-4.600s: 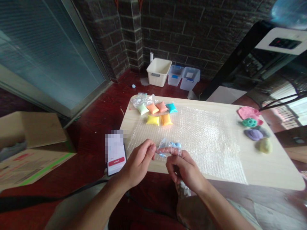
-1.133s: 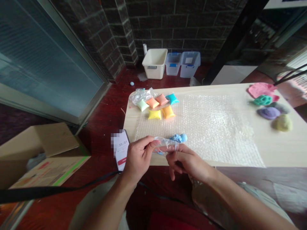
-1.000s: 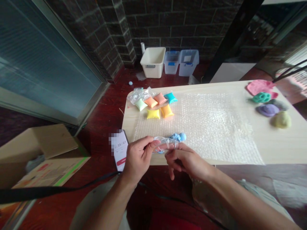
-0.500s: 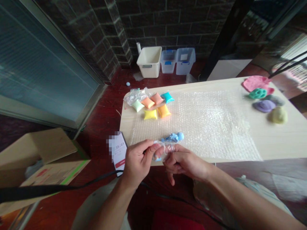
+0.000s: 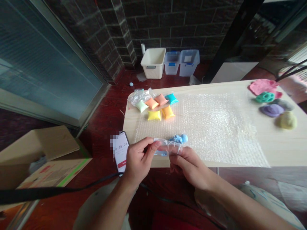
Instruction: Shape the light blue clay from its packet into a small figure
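A small clear plastic bag (image 5: pixel 165 143) with blue bits showing in it is stretched between my hands, over the table's near edge. My left hand (image 5: pixel 141 156) pinches one end between thumb and forefinger. My right hand (image 5: pixel 188 161) is at the other end; its index finger reaches into the bag and the film wraps round it, while the other fingers are curled under. Just beyond the bag, a light blue lump of modelling clay (image 5: pixel 184 138) with a crumbly part lies on the bubble wrap (image 5: pixel 211 124), touched by neither hand.
Several coloured clay packets (image 5: pixel 154 115) lie at the table's left, beside a crumpled clear bag (image 5: pixel 141 95). Shaped clay pieces (image 5: pixel 272 110) sit at the right end. A phone (image 5: pixel 121 150) is at the left edge. An open cardboard box (image 5: pixel 55 143) and plastic bins (image 5: pixel 153 68) stand on the floor.
My right hand has shifted right, drawing the bag out longer and flatter between my hands. Its lower fingers have curled in. The whole view has moved slightly.
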A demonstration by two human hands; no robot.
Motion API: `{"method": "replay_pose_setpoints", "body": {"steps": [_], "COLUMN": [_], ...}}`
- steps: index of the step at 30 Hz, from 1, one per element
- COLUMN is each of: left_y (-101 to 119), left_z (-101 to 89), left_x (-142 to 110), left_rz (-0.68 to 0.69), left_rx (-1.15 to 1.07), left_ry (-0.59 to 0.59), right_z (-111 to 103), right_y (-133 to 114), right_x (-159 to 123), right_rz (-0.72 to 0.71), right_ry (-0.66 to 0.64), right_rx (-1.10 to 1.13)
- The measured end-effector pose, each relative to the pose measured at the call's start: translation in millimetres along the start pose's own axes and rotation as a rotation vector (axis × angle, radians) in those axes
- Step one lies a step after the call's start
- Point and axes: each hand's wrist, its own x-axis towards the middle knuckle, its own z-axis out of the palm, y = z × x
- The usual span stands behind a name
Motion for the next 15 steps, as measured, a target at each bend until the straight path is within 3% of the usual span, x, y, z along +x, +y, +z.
{"method": "replay_pose_setpoints", "body": {"steps": [4, 9, 15], "left_y": [-1.2, -0.5, 3.0], "left_z": [-0.2, 0.1, 1.9], "left_x": [0.7, 4.1, 1.8], "left_rz": [-0.003, 0.032, -0.102], "left_rx": [-0.022, -0.031, -0.131], "left_ry": [-0.019, 0.033, -0.022], "right_z": [-8.2, -7.1, -5.5], "right_y": [-7.3, -5.3, -6.1], "right_x": [-0.9, -2.6, -4.4], "right_rz": [-0.144, -0.24, -0.267], "right_ry": [-0.036, -0.029, -0.071], "right_rx": [-0.257, -0.384, -0.538]}}
